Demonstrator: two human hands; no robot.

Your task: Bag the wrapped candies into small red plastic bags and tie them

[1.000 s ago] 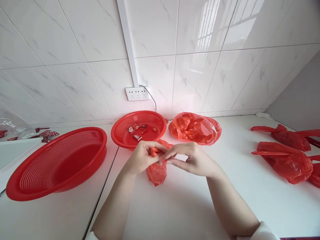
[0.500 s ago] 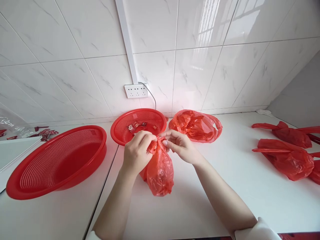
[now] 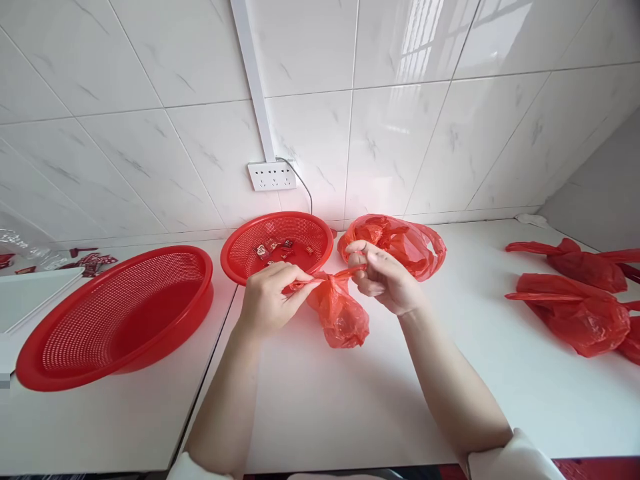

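Observation:
A red plastic bag (image 3: 345,319) hangs between my hands above the white table, its top gathered and its lower part bulging. My left hand (image 3: 273,293) pinches one handle of the bag between thumb and fingers. On the other side, my right hand (image 3: 383,275) is closed on the opposite handle, which is stretched taut toward it. What the bag contains cannot be made out through the plastic. Just behind my left hand is a red perforated basket (image 3: 235,257) with several small wrapped packets (image 3: 273,245) in it.
A larger red basket (image 3: 197,313) stands at left, beside a white tray (image 3: 40,293) and scattered red packets (image 3: 93,263). Crumpled red bags (image 3: 400,243) lie behind my right hand. Several tied red bags (image 3: 575,313) rest at right. A power strip (image 3: 273,176) is on the tiled wall.
My hands have moved apart, pulling the bag's two handles outward to the sides. The bag has risen and swung a little to the right.

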